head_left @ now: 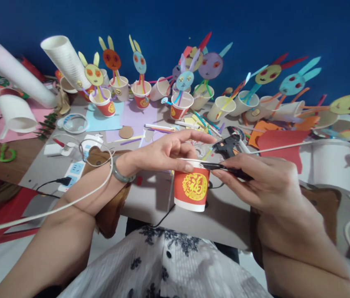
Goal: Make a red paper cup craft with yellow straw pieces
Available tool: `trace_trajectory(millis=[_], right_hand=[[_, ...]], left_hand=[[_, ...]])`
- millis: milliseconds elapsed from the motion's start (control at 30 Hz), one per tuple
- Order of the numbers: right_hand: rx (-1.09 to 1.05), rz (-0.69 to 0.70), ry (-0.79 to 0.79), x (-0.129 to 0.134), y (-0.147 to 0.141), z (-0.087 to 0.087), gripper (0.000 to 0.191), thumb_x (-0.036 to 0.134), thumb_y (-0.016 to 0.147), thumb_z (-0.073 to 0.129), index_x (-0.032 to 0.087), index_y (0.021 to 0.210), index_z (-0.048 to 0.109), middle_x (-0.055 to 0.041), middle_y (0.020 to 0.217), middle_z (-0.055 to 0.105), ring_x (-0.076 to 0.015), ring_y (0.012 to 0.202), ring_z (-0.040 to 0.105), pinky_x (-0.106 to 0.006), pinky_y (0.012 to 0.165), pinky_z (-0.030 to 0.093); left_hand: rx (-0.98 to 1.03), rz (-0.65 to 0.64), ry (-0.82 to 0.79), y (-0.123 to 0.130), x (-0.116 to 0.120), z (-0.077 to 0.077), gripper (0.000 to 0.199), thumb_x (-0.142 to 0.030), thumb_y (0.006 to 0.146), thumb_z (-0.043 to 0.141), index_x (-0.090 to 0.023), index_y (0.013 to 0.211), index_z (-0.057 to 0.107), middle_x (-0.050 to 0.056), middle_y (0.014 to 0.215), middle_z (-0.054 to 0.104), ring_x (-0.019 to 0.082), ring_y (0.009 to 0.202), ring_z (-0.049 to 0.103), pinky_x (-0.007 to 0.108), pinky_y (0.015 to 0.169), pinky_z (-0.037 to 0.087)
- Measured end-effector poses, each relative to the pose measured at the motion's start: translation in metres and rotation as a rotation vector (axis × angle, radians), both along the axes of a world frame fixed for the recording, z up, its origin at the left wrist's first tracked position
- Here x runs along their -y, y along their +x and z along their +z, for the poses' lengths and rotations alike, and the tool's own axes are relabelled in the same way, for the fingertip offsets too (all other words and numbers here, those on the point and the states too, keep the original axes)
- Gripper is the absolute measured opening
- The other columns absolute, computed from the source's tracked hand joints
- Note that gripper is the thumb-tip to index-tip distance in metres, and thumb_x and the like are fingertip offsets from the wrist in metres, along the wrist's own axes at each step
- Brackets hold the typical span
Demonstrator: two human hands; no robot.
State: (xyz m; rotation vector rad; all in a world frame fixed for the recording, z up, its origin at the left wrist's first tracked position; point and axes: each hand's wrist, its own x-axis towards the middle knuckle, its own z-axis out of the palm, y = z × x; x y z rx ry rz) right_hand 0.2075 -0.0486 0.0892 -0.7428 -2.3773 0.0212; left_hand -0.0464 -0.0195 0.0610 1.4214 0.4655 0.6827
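1. Left hand (165, 155) pinches the red cup (190, 198), mid-frame, at its rim; right hand (260, 176) grips a black tool (237, 171), perhaps scissors, its tip at that rim.
2. Work at the rim seems in hand; the next move likely wants a steady cup.
3. Cups (105, 104) across the upper frame hold rabbits (139, 62); a stack (66, 60) leans upper left. Red cup's inside is hidden.
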Motion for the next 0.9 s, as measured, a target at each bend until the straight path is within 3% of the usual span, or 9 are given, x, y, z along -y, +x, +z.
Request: trace_trajectory(millis=[267,567,700,900], right_hand=[[-0.016,0.053,-0.064,0.0,0.003,0.001,0.013,0.023,0.095,0.07,0.024,0.091,0.058,0.0056,0.063,0.059,-0.0062,0.047,0.046,-0.022,0.046,0.036],[-0.077,0.122,-0.209,-0.01,0.005,-0.006,0.01,0.025,0.092,0.071,0.024,0.087,0.062,0.0053,0.06,0.057,-0.0076,0.046,0.047,-0.024,0.046,0.034],[-0.208,0.102,-0.405,-0.016,0.006,-0.015,0.014,0.033,0.092,0.072,0.024,0.083,0.065,0.0039,0.06,0.06,-0.0083,0.046,0.047,-0.025,0.046,0.034],[-0.855,0.205,-0.921,-0.025,0.0,-0.03,0.033,0.054,0.088,0.072,0.024,0.083,0.059,0.0068,0.06,0.047,-0.0062,0.041,0.028,-0.025,0.04,0.024]], left_hand=[[0.016,-0.06,-0.088,0.0,0.003,0.004,0.078,-0.046,0.078,0.085,-0.022,0.146,0.053,0.001,0.077,0.068,0.015,0.068,0.067,0.026,0.062,0.053],[0.098,-0.077,-0.127,0.001,0.003,-0.003,0.078,-0.039,0.078,0.086,-0.023,0.146,0.052,-0.003,0.074,0.062,0.01,0.065,0.061,0.022,0.063,0.05],[0.102,-0.054,-0.126,0.001,0.002,-0.003,0.077,-0.042,0.077,0.087,-0.024,0.145,0.054,-0.002,0.074,0.061,0.01,0.066,0.059,0.022,0.063,0.047],[0.155,0.076,-0.09,0.003,-0.001,-0.006,0.064,-0.041,0.075,0.089,-0.021,0.132,0.065,-0.001,0.074,0.062,0.012,0.073,0.061,0.025,0.072,0.05]])
